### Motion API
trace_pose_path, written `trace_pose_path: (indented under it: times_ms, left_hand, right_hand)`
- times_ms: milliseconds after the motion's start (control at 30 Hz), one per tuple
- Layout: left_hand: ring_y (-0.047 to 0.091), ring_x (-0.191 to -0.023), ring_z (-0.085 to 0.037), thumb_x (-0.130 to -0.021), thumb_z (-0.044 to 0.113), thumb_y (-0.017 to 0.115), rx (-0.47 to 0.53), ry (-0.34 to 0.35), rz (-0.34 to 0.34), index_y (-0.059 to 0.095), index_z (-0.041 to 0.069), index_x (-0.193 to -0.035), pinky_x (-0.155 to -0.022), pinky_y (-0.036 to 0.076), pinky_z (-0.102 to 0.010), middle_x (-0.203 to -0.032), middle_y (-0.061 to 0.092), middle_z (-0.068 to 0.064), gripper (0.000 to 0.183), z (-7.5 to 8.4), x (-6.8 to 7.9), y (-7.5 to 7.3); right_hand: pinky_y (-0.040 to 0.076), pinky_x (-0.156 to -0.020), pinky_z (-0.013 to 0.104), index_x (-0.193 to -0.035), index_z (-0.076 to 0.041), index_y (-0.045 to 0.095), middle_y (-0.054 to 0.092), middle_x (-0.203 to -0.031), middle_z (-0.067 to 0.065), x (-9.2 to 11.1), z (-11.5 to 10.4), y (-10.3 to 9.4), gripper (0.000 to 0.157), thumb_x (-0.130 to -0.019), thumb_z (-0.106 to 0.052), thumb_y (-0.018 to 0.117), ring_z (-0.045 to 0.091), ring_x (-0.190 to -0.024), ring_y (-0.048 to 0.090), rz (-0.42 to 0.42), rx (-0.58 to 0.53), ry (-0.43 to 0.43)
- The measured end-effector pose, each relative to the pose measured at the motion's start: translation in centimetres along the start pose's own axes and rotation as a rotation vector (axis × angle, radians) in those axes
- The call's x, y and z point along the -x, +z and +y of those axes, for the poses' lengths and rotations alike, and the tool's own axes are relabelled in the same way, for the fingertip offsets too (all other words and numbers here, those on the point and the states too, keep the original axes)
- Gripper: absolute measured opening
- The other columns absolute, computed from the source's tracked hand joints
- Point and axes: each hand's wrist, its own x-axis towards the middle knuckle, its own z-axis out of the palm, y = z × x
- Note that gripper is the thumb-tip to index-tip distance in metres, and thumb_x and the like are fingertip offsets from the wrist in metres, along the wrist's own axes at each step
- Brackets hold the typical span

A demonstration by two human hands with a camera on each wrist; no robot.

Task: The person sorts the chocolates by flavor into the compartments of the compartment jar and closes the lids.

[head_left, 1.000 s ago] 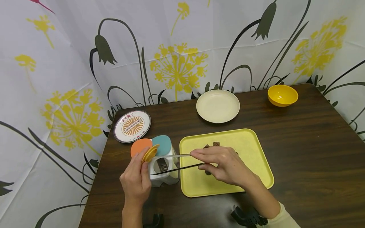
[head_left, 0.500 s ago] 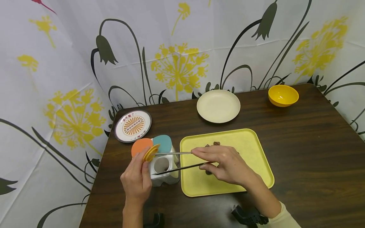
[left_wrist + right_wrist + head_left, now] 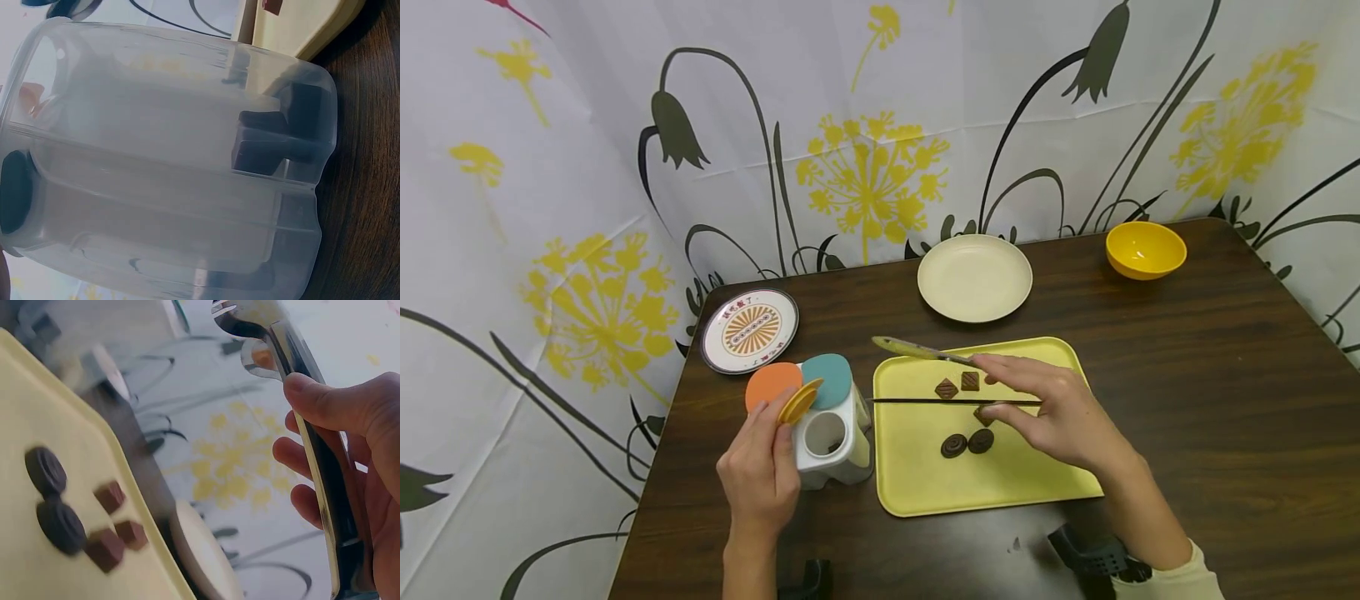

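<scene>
My left hand (image 3: 760, 471) pinches a yellow lid (image 3: 801, 402), tilted up beside the open compartment of a translucent container (image 3: 859, 450). The container's orange lid (image 3: 771, 385) and teal lid (image 3: 827, 377) lie flat. Through its wall, the left wrist view shows dark chocolates (image 3: 261, 142) at the bottom. My right hand (image 3: 1063, 412) holds metal tongs (image 3: 300, 353) over the yellow tray (image 3: 917, 492), their arms apart with nothing between the tips. Under them lie two round dark chocolates (image 3: 953, 446) and several brown angular chocolates (image 3: 970, 381), one partly hidden by the tongs and hand.
A patterned plate (image 3: 749, 332) is behind the container at the left. A cream plate (image 3: 974, 279) stands behind the tray, and a yellow bowl (image 3: 1146, 250) sits at the far right. A flowered curtain (image 3: 865, 100) hangs behind the table (image 3: 1225, 400).
A dark chocolate between the tongs' tips has dropped into the open compartment. My right hand has since moved right with the tongs, over the tray. My left hand has stayed on the lid.
</scene>
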Motion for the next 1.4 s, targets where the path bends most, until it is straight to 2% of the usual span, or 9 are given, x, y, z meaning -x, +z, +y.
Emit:
trace_pose_path:
  times_ms: [333,433,600,833,1033,1100,1200,1300,1400]
  left_hand:
    - [0.071,-0.092,-0.028,-0.099,0.021,0.049,0.016,0.021,0.012,0.07,0.001,-0.115,-0.099,0.047,-0.038,-0.106,0.073,-0.01,0.034,0.0,-0.1,0.2]
    - [0.071,-0.092,-0.027,-0.099,0.021,0.049,0.021,0.026,0.019,0.071,0.0,-0.114,-0.099,0.047,-0.038,-0.106,0.073,-0.01,0.034,0.1,-0.2,0.3]
    - [0.071,-0.095,-0.026,-0.099,0.021,0.049,0.027,0.029,0.017,0.071,0.0,-0.114,-0.099,0.046,-0.038,-0.106,0.073,-0.011,0.034,0.1,-0.2,0.2]
    - [0.071,-0.096,-0.027,-0.098,0.021,0.05,0.034,0.027,0.018,0.071,0.002,-0.113,-0.1,0.046,-0.037,-0.106,0.073,-0.011,0.033,0.1,-0.2,0.2]
    - [0.071,-0.095,-0.028,-0.097,0.019,0.051,0.036,0.024,0.02,0.072,0.002,-0.113,-0.101,0.045,-0.037,-0.106,0.073,-0.011,0.032,0.2,-0.2,0.3]
    - [0.071,-0.095,-0.028,-0.097,0.019,0.05,0.037,0.024,0.022,0.072,0.002,-0.112,-0.101,0.045,-0.036,-0.106,0.073,-0.011,0.032,0.2,-0.2,0.3]
    - [0.071,-0.093,-0.029,-0.097,0.019,0.05,0.039,0.029,0.033,0.072,0.001,-0.111,-0.1,0.046,-0.036,-0.105,0.073,-0.012,0.032,0.2,-0.3,0.4]
    - [0.071,-0.092,-0.029,-0.098,0.021,0.05,0.042,0.034,0.039,0.073,0.001,-0.11,-0.1,0.046,-0.036,-0.103,0.074,-0.011,0.032,0.3,-0.3,0.4]
    - [0.071,-0.093,-0.029,-0.098,0.021,0.05,0.045,0.036,0.039,0.073,0.002,-0.11,-0.1,0.045,-0.036,-0.103,0.074,-0.01,0.032,0.3,-0.3,0.4]
  right_hand:
    - [0.049,-0.073,0.018,-0.136,-0.011,0.06,0.067,-0.124,0.003,3.5,2.5,-3.2,0.07,-0.071,0.005,0.083,0.005,-0.094,0.065,0.083,0.103,0.222]
    - [0.048,-0.073,0.014,-0.136,-0.009,0.06,0.065,-0.126,0.008,4.5,3.2,-3.8,0.071,-0.071,0.008,0.082,0.002,-0.095,0.064,0.111,0.099,0.261]
    - [0.048,-0.067,0.012,-0.135,-0.006,0.06,0.067,-0.121,0.014,6.0,4.2,-4.7,0.07,-0.07,0.013,0.08,0.001,-0.08,0.064,0.167,0.112,0.31]
    - [0.046,-0.063,0.007,-0.138,-0.008,0.057,0.07,-0.1,0.018,8.1,5.1,-6.1,0.066,-0.077,0.003,0.08,-0.012,-0.075,0.06,0.247,0.174,0.511]
    - [0.044,-0.063,0.004,-0.141,-0.008,0.053,0.07,-0.1,0.025,9.6,6.0,-7.2,0.062,-0.084,-0.012,0.078,-0.024,-0.078,0.052,0.264,0.213,0.696]
    - [0.044,-0.063,0.006,-0.142,-0.011,0.053,0.07,-0.101,0.025,9.8,6.3,-7.5,0.062,-0.085,-0.017,0.078,-0.016,-0.08,0.058,0.276,0.246,0.747]
    - [0.048,-0.074,0.026,-0.144,-0.013,0.051,0.07,-0.103,0.025,10.2,6.6,-7.8,0.064,-0.087,-0.027,0.076,0.017,-0.098,0.068,0.276,0.307,0.84]
    - [0.042,-0.081,0.054,-0.146,-0.014,0.047,0.064,-0.115,0.03,10.7,6.9,-7.9,0.067,-0.089,-0.035,0.072,0.053,-0.116,0.051,0.256,0.334,0.951]
    - [0.036,-0.084,0.067,-0.149,-0.016,0.043,0.052,-0.129,0.036,10.9,7.2,-8.0,0.069,-0.09,-0.04,0.069,0.059,-0.12,0.042,0.239,0.339,1.047]
